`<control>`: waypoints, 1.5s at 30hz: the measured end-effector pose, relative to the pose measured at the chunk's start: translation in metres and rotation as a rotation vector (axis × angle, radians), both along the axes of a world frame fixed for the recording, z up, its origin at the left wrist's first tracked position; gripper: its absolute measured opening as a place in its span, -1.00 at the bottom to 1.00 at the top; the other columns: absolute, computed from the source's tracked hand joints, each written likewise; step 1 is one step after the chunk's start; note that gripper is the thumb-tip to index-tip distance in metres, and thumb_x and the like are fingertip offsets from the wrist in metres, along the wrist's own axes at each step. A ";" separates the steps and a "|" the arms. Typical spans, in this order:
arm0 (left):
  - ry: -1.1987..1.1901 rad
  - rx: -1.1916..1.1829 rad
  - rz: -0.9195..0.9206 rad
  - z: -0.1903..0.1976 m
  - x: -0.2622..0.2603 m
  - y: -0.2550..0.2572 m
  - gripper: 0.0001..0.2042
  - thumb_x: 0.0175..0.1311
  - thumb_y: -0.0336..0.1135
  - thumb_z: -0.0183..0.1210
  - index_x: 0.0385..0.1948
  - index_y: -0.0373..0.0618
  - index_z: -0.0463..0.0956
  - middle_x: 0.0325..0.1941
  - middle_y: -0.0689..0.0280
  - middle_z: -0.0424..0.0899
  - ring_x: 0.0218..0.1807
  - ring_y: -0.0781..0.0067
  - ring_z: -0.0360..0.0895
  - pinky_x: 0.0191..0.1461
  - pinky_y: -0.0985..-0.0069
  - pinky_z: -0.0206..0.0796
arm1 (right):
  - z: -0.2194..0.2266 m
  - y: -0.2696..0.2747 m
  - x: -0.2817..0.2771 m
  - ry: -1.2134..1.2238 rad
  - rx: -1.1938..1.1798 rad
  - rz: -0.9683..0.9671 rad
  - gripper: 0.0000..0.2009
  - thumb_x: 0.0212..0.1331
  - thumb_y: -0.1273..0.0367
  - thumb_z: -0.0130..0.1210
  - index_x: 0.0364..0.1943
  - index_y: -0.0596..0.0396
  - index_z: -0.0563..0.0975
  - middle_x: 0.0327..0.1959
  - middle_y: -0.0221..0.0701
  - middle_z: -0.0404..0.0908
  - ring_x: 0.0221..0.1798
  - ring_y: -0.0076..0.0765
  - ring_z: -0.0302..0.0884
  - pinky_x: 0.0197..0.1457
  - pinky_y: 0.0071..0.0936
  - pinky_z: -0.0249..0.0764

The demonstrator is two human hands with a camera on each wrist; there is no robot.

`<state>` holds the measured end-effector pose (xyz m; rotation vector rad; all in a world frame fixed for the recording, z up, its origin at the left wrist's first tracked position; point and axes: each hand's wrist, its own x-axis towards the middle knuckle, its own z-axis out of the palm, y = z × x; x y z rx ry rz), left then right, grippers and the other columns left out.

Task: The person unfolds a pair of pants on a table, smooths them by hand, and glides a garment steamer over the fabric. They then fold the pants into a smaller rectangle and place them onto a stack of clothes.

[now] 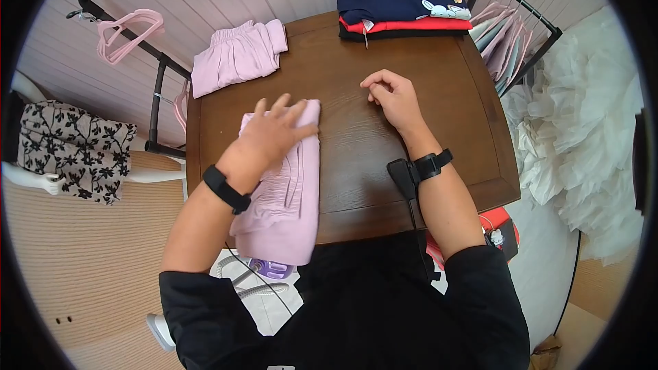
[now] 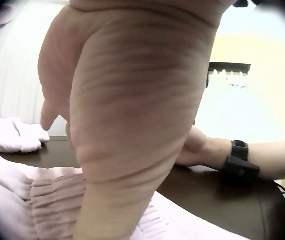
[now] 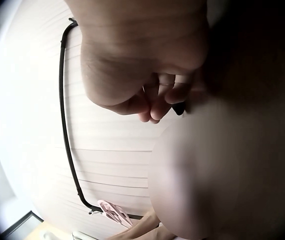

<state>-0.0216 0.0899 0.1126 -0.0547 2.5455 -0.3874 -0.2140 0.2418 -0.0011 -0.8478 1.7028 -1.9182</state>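
A folded pink garment [image 1: 295,226] with a gathered, ribbed band and a thin cord lies lengthwise on the left of the brown table [image 1: 370,185]. Its near end reaches the table's front edge. Over the garment's far half is my left hand [image 1: 271,133], fingers spread and slightly blurred. In the left wrist view the gathered part of the pink garment [image 2: 57,200] shows below that hand. My right hand [image 1: 396,99] hovers or rests to the right over bare wood, its fingers loosely curled with nothing in them.
Another folded pink garment [image 1: 240,58] lies at the back left. A stack of navy [image 1: 397,0], red and black clothes sits at the back right. Black racks with hangers [image 1: 130,31] flank the table, and white tulle [image 1: 582,123] hangs on the right.
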 end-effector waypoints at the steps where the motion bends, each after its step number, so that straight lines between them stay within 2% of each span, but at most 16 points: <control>1: -0.001 -0.002 0.001 0.001 -0.001 -0.006 -0.21 -0.09 -0.27 0.45 0.31 0.43 0.33 0.57 0.27 0.05 0.60 0.09 -0.09 0.53 -0.06 -0.06 | 0.000 0.000 -0.001 -0.001 -0.002 0.001 -0.86 0.16 0.55 0.03 -0.33 0.19 0.63 -0.54 -0.51 0.56 -0.48 -0.70 0.43 -0.40 -0.68 0.32; 3: 0.010 0.076 0.249 0.002 0.001 -0.024 0.03 -0.44 -0.20 0.60 0.34 0.41 0.29 0.61 0.25 -0.07 0.61 -0.02 -0.20 0.52 -0.15 -0.09 | 0.001 0.001 -0.003 -0.022 -0.010 -0.012 -0.86 0.16 0.55 0.02 -0.33 0.17 0.64 -0.53 -0.51 0.56 -0.46 -0.70 0.43 -0.39 -0.68 0.31; 4: 0.031 0.080 0.286 -0.002 0.005 -0.035 0.08 -0.52 -0.03 0.62 0.34 0.24 0.31 0.62 0.16 -0.13 0.60 -0.13 -0.24 0.49 -0.27 -0.13 | 0.000 0.001 -0.005 -0.023 -0.012 -0.012 -0.86 0.16 0.55 0.02 -0.33 0.17 0.64 -0.53 -0.51 0.56 -0.46 -0.70 0.43 -0.39 -0.68 0.31; 5: 0.031 0.078 0.283 -0.005 0.009 -0.043 0.08 -0.52 -0.03 0.62 0.34 0.24 0.31 0.62 0.16 -0.13 0.60 -0.13 -0.24 0.49 -0.27 -0.13 | 0.000 0.002 -0.007 -0.025 -0.012 -0.019 -0.85 0.18 0.54 0.02 -0.32 0.18 0.64 -0.50 -0.50 0.57 -0.44 -0.68 0.43 -0.37 -0.68 0.33; 8: 0.051 0.050 0.664 -0.004 0.019 -0.056 0.10 -0.34 0.31 0.48 0.27 -0.32 0.34 0.61 -0.02 -0.20 0.59 -0.23 -0.29 0.47 -0.34 -0.25 | 0.001 0.007 -0.014 -0.043 -0.007 -0.040 -0.85 0.19 0.54 0.01 -0.31 0.20 0.64 -0.46 -0.49 0.58 -0.43 -0.66 0.44 -0.34 -0.67 0.34; 11: 0.329 0.122 0.818 -0.022 0.043 -0.057 0.07 -0.26 0.31 0.46 0.26 -0.37 0.32 0.61 -0.04 -0.21 0.59 -0.23 -0.29 0.45 -0.36 -0.24 | -0.001 0.009 -0.022 -0.068 -0.009 -0.049 -0.86 0.20 0.54 0.02 -0.30 0.20 0.64 -0.44 -0.48 0.60 -0.41 -0.66 0.45 -0.32 -0.68 0.35; 13: 0.535 0.099 0.686 -0.042 0.063 -0.056 -0.04 -0.12 0.22 0.43 0.30 -0.25 0.32 0.58 -0.07 -0.13 0.57 -0.27 -0.21 0.46 -0.28 -0.17 | -0.003 0.009 -0.024 -0.076 -0.013 -0.051 -0.86 0.21 0.54 0.02 -0.29 0.20 0.63 -0.43 -0.48 0.60 -0.39 -0.65 0.46 -0.30 -0.68 0.36; 15: 0.803 0.316 0.323 -0.052 0.075 -0.053 -0.17 -0.01 0.13 0.40 0.31 -0.11 0.35 0.55 -0.09 -0.02 0.54 -0.30 -0.11 0.48 -0.15 -0.11 | -0.005 0.008 -0.022 -0.049 0.021 -0.010 -0.87 0.23 0.53 0.05 -0.24 0.21 0.62 -0.36 -0.45 0.62 -0.28 -0.61 0.52 -0.17 -0.66 0.43; 16: 0.797 0.404 0.335 -0.052 0.077 -0.041 -0.28 0.06 0.04 0.37 0.30 0.03 0.39 0.50 -0.10 0.09 0.51 -0.32 -0.04 0.48 -0.05 -0.07 | -0.006 0.008 -0.022 -0.048 0.025 -0.009 -0.87 0.23 0.53 0.05 -0.24 0.21 0.62 -0.36 -0.45 0.62 -0.28 -0.61 0.52 -0.17 -0.66 0.43; 19: 0.842 0.455 0.354 -0.077 0.079 -0.024 -0.29 0.05 0.03 0.38 0.29 0.06 0.41 0.50 -0.09 0.09 0.51 -0.32 -0.04 0.49 -0.04 -0.08 | -0.004 0.006 -0.014 0.079 0.157 0.042 -0.82 0.24 0.50 0.10 -0.11 0.23 0.58 -0.19 -0.37 0.63 -0.11 -0.52 0.56 0.00 -0.57 0.48; 22: 0.852 0.439 0.390 -0.078 0.075 -0.022 -0.30 0.06 0.02 0.37 0.31 0.10 0.40 0.50 -0.09 0.10 0.50 -0.31 -0.04 0.50 -0.03 -0.11 | 0.018 0.011 0.002 0.029 0.248 0.173 -0.57 0.14 0.41 0.22 0.12 0.23 0.48 0.08 -0.14 0.57 0.08 -0.33 0.60 0.13 -0.45 0.48; 26: 0.885 0.397 0.494 -0.082 0.073 -0.011 -0.31 0.06 0.02 0.37 0.31 0.12 0.40 0.49 -0.08 0.12 0.50 -0.30 -0.02 0.50 -0.04 -0.12 | 0.032 0.016 0.015 0.004 0.354 0.260 -0.49 0.14 0.38 0.25 0.19 0.22 0.42 0.13 -0.13 0.55 0.11 -0.32 0.58 0.16 -0.45 0.46; 29: 0.935 0.385 0.536 -0.085 0.071 -0.004 -0.31 0.06 0.05 0.37 0.29 0.12 0.41 0.49 -0.07 0.13 0.50 -0.32 -0.03 0.48 -0.11 -0.14 | 0.040 0.019 0.024 0.198 0.453 0.279 -0.34 0.13 0.36 0.28 0.33 0.22 0.29 0.14 -0.08 0.54 0.15 -0.23 0.55 0.21 -0.39 0.44; 34: 0.970 0.383 0.585 -0.087 0.070 0.003 -0.30 0.05 0.06 0.38 0.28 0.10 0.42 0.49 -0.06 0.14 0.49 -0.34 -0.02 0.45 -0.19 -0.16 | 0.049 0.012 0.032 -0.380 0.292 0.390 -0.10 0.06 0.39 0.35 0.46 0.22 0.04 0.28 -0.02 0.39 0.34 -0.09 0.35 0.38 -0.32 0.29; 41: 1.034 0.368 0.638 -0.090 0.067 0.009 -0.30 0.05 0.08 0.38 0.27 0.08 0.43 0.47 -0.09 0.16 0.49 -0.34 -0.03 0.44 -0.20 -0.16 | 0.041 0.002 0.047 -0.087 0.136 0.384 -0.06 0.07 0.46 0.33 0.50 0.17 -0.04 0.36 -0.04 0.29 0.43 -0.15 0.24 0.43 -0.27 0.22; 45: 1.069 0.367 0.698 -0.091 0.062 0.014 -0.30 0.06 0.09 0.36 0.27 0.07 0.42 0.46 -0.11 0.17 0.50 -0.34 -0.04 0.45 -0.20 -0.19 | 0.048 0.008 0.056 -0.570 -0.236 0.528 -0.11 0.16 0.37 0.30 0.48 0.21 -0.03 0.42 -0.05 0.22 0.47 -0.14 0.18 0.49 -0.20 0.13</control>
